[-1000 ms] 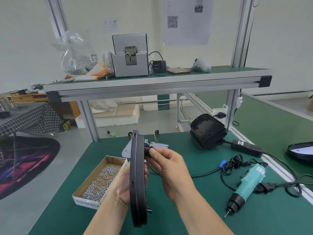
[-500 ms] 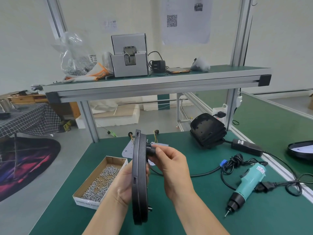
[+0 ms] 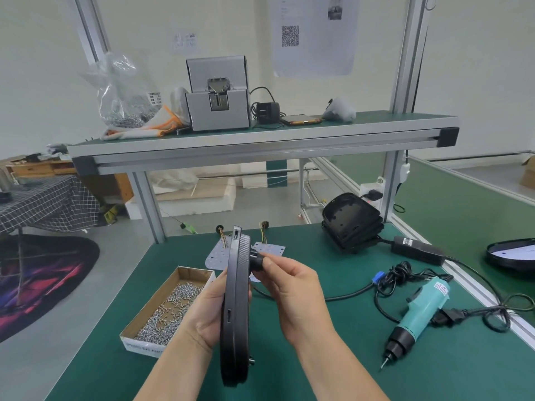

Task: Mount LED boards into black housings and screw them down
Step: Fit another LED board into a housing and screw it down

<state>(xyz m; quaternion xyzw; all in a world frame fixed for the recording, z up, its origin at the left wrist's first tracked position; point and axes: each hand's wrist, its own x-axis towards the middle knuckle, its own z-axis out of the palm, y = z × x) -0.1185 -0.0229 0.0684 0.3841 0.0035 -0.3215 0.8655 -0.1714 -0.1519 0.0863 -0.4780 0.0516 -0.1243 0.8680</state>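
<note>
Left hand: I see my left hand (image 3: 207,311) grasping the black oval plastic housing (image 3: 236,308), which stands upright and edge-on at frame centre.
Right hand: my right hand (image 3: 292,293) pinches a small round black knob (image 3: 257,260) on the housing's right face.
LED boards: two perforated silver boards (image 3: 215,256) lie flat at 12 o'clock.
Screws: open cardboard box of screws (image 3: 143,345) at 9 o'clock.
Driver: teal electric screwdriver (image 3: 417,314) at 3 o'clock, well apart.

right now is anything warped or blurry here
Head view: the wide lens splays the frame posts outward; light is soft, no harsh shadows; the black housing in the left hand reads dark; the small black part the right hand pinches looks soft.
</note>
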